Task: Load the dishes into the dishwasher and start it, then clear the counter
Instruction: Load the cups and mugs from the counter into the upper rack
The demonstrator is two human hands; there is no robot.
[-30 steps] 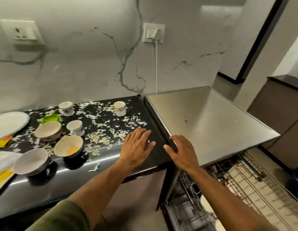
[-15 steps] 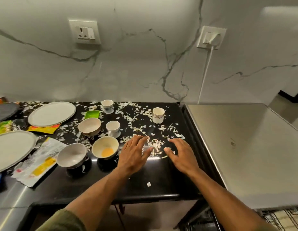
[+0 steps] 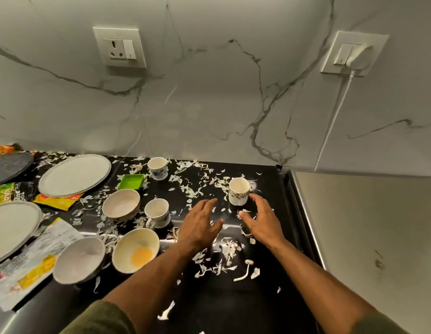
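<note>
Both hands empty, fingers spread, right hand [image 3: 262, 222] just beside patterned cup [image 3: 239, 191], left hand [image 3: 201, 225] near; cup judged light, rigid, glazed-slippery, breakable; grip around the body.

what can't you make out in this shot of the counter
Head view only:
- Dishwasher: out of frame; only a steel top shows at right.
- Left plate: cut off by the left edge.
- Wrapper print: too blurred to read.
- Right hand and cup: contact unclear.
</note>
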